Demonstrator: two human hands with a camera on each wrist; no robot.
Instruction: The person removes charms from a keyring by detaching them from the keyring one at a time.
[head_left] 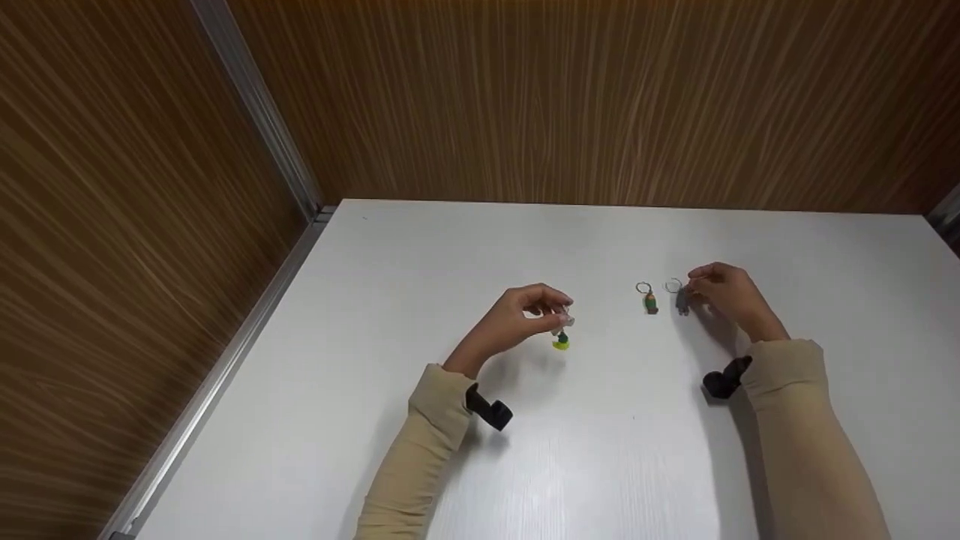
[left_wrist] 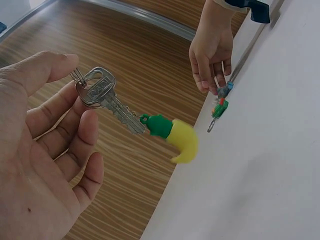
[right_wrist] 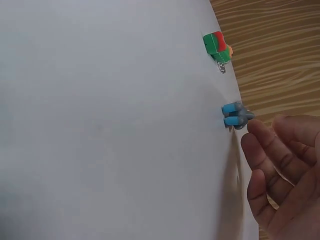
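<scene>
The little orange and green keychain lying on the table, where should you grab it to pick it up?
Probably by its metal ring. The orange and green keychain lies flat on the white table, its ring at the far end, clear of the charm. A grip from above on the ring looks easiest. The grey keychain and the right hand sit close on its right, so coming from the left seems freer.

— Where does the head view look from?
— From above, down onto the white worktop (head_left: 600, 465).
— And the wrist views?
— Close in at each hand; both show the red-green keychain (right_wrist: 216, 46).
</scene>
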